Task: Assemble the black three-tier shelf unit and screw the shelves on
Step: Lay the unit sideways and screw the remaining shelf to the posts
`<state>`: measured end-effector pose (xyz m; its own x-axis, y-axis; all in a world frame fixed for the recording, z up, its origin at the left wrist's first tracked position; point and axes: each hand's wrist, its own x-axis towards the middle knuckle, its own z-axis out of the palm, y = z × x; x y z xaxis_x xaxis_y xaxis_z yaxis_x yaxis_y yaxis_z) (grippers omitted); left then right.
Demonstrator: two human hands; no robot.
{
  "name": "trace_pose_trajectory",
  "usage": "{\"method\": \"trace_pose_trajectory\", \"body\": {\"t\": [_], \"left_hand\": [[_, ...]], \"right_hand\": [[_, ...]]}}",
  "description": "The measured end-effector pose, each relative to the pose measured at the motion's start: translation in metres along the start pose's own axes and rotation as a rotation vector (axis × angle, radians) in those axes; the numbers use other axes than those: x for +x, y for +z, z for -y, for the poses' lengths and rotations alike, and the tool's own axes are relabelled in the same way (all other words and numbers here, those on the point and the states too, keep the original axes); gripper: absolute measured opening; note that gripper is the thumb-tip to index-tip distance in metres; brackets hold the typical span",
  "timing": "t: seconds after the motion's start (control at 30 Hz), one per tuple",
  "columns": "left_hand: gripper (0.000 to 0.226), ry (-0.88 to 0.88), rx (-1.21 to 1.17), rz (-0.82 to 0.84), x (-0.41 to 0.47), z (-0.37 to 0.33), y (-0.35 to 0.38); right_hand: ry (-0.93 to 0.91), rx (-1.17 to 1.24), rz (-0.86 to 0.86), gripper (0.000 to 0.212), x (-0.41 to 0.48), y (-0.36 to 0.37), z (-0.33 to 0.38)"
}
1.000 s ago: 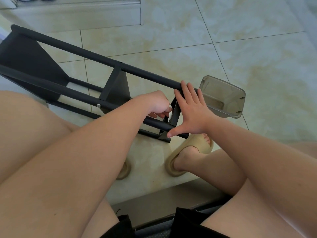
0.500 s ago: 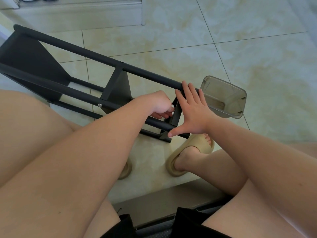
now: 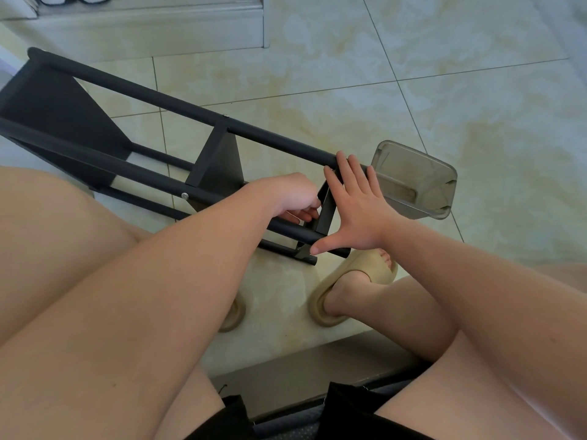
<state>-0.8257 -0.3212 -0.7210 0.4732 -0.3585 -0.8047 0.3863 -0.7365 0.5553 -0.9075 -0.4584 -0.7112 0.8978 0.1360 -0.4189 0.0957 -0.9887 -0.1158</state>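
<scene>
Smoky tray (image 3: 419, 173) beside shelf unit (image 3: 219, 160)

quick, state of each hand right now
Left hand: fingers curled by the shelf unit, grip cannot be told.
Right hand: open, flat against the shelf unit.

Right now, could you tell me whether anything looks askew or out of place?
The shelf unit lies on its side on the floor, right hand flat against its end, which suits assembly. Nothing else stands out.

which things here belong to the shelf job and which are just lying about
Job: black shelf frame, end shelf panel, left hand at the panel, right hand pressing flat on the frame.
Lying about: clear plastic tub, beige slipper.
</scene>
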Motion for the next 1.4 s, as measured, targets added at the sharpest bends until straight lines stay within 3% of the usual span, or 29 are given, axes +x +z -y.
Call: {"method": "trace_pose_trajectory", "body": {"t": [0.5,1.2,1.4], "left_hand": [[0.019,0.026,0.14,0.037,-0.013,-0.002,-0.007],[0.026,0.192,0.776,0.146,-0.023,-0.001,-0.019],[0.028,0.177,0.795,0.131,-0.024,0.001,-0.021]], "right_hand": [[-0.008,0.003,-0.003,0.155,-0.001,0.003,-0.001],[-0.013,-0.001,-0.022,0.156,0.001,0.007,-0.004],[-0.008,-0.008,-0.018,0.156,0.001,0.007,-0.003]]}}
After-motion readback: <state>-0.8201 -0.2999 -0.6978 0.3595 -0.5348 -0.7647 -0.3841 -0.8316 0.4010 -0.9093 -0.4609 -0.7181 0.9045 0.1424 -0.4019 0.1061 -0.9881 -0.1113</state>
